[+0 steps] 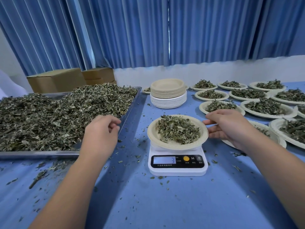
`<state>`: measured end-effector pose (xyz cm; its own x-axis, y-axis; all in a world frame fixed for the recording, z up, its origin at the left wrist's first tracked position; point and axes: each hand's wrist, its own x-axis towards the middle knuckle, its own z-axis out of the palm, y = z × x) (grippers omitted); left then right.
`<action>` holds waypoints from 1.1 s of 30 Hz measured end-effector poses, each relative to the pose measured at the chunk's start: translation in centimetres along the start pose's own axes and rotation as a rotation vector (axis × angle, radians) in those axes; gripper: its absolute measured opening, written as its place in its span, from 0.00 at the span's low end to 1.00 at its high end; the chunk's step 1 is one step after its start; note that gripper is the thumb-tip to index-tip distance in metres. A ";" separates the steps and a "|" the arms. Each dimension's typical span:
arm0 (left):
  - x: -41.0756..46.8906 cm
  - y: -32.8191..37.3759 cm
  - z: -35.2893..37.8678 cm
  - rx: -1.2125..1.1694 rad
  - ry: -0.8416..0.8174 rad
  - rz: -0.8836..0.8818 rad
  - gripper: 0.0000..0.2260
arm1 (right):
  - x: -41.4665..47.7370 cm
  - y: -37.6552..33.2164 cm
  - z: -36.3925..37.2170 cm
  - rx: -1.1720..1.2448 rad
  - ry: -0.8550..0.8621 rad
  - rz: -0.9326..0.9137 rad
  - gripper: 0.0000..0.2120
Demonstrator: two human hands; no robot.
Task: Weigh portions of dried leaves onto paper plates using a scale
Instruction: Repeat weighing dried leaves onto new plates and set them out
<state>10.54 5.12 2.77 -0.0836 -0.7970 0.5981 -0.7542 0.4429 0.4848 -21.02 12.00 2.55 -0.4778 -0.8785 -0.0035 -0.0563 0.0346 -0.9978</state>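
A white digital scale [177, 170] stands on the blue table in the centre. On it sits a paper plate [152, 134] with a mound of dried leaves [178, 129]. My right hand [231, 128] pinches the plate's right rim, thumb on top and fingers beneath. My left hand [102, 129] hovers over the near right corner of a metal tray [41, 153], fingers loosely curled, with nothing visible in it. The tray is heaped with loose dried leaves [49, 116].
A stack of bare paper plates [167, 91] stands behind the scale. Several filled plates [267, 108] cover the table's right side, one right under my right wrist. Leaf crumbs litter the blue cloth [165, 204]. Cardboard boxes [56, 80] and blue curtains stand at the back.
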 end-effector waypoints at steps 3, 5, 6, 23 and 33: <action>-0.5 1.0 0.5 -0.058 -0.010 0.081 0.06 | 0.1 0.1 0.0 -0.052 0.033 -0.012 0.05; -0.8 1.4 1.0 -0.094 -0.023 0.111 0.06 | 0.2 0.2 -0.1 -0.079 0.052 -0.022 0.05; -1.0 1.7 1.2 -0.112 -0.033 0.118 0.07 | 0.2 0.2 -0.1 -0.088 0.058 -0.028 0.05; 0.0 4.0 4.4 -0.443 -0.154 -0.193 0.06 | 0.4 0.2 0.2 -0.168 0.037 -0.037 0.05; -1.3 3.0 4.6 -0.593 -0.462 -0.488 0.12 | -0.4 0.1 0.4 -0.314 0.098 -0.030 0.08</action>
<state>5.42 5.58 0.47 -0.1922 -0.9812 -0.0160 -0.3248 0.0483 0.9445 -20.48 12.13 2.43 -0.5532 -0.8317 0.0474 -0.3316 0.1676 -0.9284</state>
